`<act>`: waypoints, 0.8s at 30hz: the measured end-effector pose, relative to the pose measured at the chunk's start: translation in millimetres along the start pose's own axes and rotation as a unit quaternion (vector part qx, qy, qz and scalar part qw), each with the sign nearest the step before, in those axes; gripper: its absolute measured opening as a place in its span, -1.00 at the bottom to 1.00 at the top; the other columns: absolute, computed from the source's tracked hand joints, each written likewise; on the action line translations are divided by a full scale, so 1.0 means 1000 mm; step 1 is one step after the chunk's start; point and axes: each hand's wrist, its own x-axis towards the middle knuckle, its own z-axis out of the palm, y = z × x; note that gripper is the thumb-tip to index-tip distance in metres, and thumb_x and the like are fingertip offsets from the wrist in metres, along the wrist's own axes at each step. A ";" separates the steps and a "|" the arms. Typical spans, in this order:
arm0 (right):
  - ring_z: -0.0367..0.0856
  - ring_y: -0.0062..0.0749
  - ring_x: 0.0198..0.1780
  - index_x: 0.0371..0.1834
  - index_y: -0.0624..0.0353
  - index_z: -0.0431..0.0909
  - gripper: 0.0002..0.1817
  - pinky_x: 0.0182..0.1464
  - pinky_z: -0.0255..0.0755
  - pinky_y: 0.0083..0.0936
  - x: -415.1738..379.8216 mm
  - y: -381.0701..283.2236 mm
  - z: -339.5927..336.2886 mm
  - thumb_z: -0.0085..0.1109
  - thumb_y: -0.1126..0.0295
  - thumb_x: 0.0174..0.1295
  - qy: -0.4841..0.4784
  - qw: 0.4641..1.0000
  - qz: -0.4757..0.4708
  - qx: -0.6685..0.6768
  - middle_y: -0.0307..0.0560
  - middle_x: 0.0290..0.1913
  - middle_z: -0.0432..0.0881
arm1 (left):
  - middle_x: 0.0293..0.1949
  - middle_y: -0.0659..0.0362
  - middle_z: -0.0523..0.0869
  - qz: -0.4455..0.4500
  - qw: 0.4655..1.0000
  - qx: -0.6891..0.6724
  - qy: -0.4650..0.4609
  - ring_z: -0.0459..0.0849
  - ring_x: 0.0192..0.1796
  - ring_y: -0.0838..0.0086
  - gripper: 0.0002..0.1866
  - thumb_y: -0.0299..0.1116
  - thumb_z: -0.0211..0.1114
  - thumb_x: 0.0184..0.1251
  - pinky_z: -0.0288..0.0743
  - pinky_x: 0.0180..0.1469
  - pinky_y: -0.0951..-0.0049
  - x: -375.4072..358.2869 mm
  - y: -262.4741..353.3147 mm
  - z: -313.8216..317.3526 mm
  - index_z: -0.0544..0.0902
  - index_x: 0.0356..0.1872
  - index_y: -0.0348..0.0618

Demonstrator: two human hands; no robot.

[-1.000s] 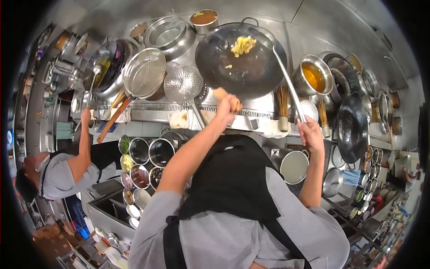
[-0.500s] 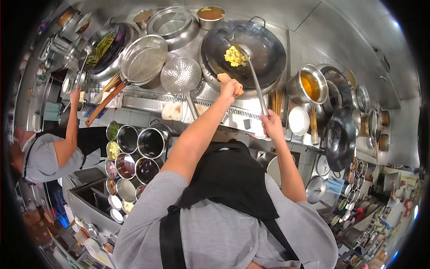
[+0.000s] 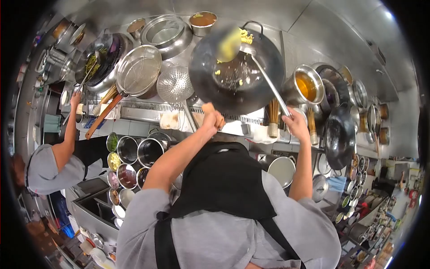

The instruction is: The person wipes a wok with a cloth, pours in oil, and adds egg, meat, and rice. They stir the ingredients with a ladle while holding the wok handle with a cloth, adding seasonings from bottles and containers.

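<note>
A dark wok [image 3: 264, 83] is pulled toward me over the burner. My left hand [image 3: 210, 122] is closed at its near edge, around a tan folded cloth [image 3: 208, 107] that covers the wok's grip. Yellow scrambled egg [image 3: 229, 45] is a blurred clump above the far left part of the wok, seemingly in the air. More egg pieces lie near the far rim, with small bits scattered over the oily bottom. My right hand [image 3: 295, 124] is wrapped around the handle of a long metal ladle [image 3: 270, 83], its bowl end by the egg.
Left of the wok are a perforated skimmer [image 3: 174, 85] and a wire strainer [image 3: 139, 69]. A pot of amber liquid [image 3: 307, 87] and bamboo brushes [image 3: 273, 117] stand to the right. Another person [image 3: 53, 157] stirs greens in a wok [image 3: 89, 62] at far left.
The wok has come nearer and tilted, with my left hand moving back and left. The egg has gone from a heap at the ladle to a blurred, scattered mass. My right hand has shifted right.
</note>
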 end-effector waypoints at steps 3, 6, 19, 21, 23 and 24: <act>0.25 -0.75 -0.75 0.24 0.34 0.44 -0.53 -0.73 0.05 -0.71 -0.030 -0.001 -0.030 0.21 0.46 0.27 -0.007 0.999 0.015 0.051 -0.39 -0.65 0.39 | -0.47 0.11 0.51 0.025 0.998 -0.025 0.043 0.55 -0.45 0.29 -0.99 -0.49 0.14 0.18 0.56 -0.38 0.17 -0.038 0.012 0.045 0.49 -0.40 -0.15; 0.21 -0.72 -0.83 0.25 0.32 0.43 -0.53 -0.79 0.02 -0.71 -0.029 0.001 -0.042 0.22 0.44 0.28 0.011 0.993 0.048 0.106 -0.36 -0.67 0.41 | -0.47 0.11 0.51 0.077 0.996 -0.044 -0.021 0.53 -0.51 0.32 -0.92 -0.44 0.16 0.23 0.55 -0.41 0.24 -0.014 0.021 0.068 0.46 -0.42 -0.16; 0.60 -0.45 -0.48 0.08 0.27 0.52 -0.60 -0.48 0.46 -0.42 0.067 0.053 0.116 0.22 0.28 0.24 0.082 0.992 0.044 -0.083 -0.07 -0.45 0.63 | -0.30 0.08 0.64 0.031 0.996 0.054 -0.066 0.70 -0.31 0.29 -0.64 -0.14 0.23 0.38 0.64 -0.27 0.30 0.021 0.051 0.080 0.48 -0.09 -0.26; 0.56 -0.45 -0.48 0.13 0.19 0.45 -0.62 -0.55 0.41 -0.47 0.049 0.068 0.109 0.11 0.19 0.37 -0.043 0.943 0.151 0.293 -0.11 -0.38 0.63 | -0.25 0.04 0.66 -0.026 0.990 0.037 -0.135 0.71 -0.24 0.26 -0.60 -0.09 0.19 0.40 0.64 -0.17 0.23 -0.011 0.053 0.048 0.48 -0.04 -0.26; 0.57 -0.40 -0.36 0.19 0.14 0.42 -0.50 -0.48 0.45 -0.56 0.029 0.082 0.104 -0.24 -0.03 0.50 -0.114 0.855 0.188 0.469 -0.05 -0.24 0.62 | -0.13 -0.03 0.67 -0.079 0.976 0.021 -0.200 0.69 -0.10 0.22 -0.51 -0.03 0.14 0.43 0.64 -0.02 0.17 -0.054 0.054 0.027 0.46 0.08 -0.29; 0.60 -0.40 -0.25 0.25 0.16 0.41 -0.42 -0.44 0.48 -0.54 0.021 0.094 0.103 -0.32 -0.09 0.50 -0.165 0.832 0.220 0.483 -0.01 -0.16 0.63 | -0.07 -0.05 0.66 -0.074 0.980 0.014 -0.185 0.68 -0.02 0.20 -0.48 -0.02 0.11 0.45 0.63 0.02 0.18 -0.080 0.048 0.017 0.44 0.15 -0.31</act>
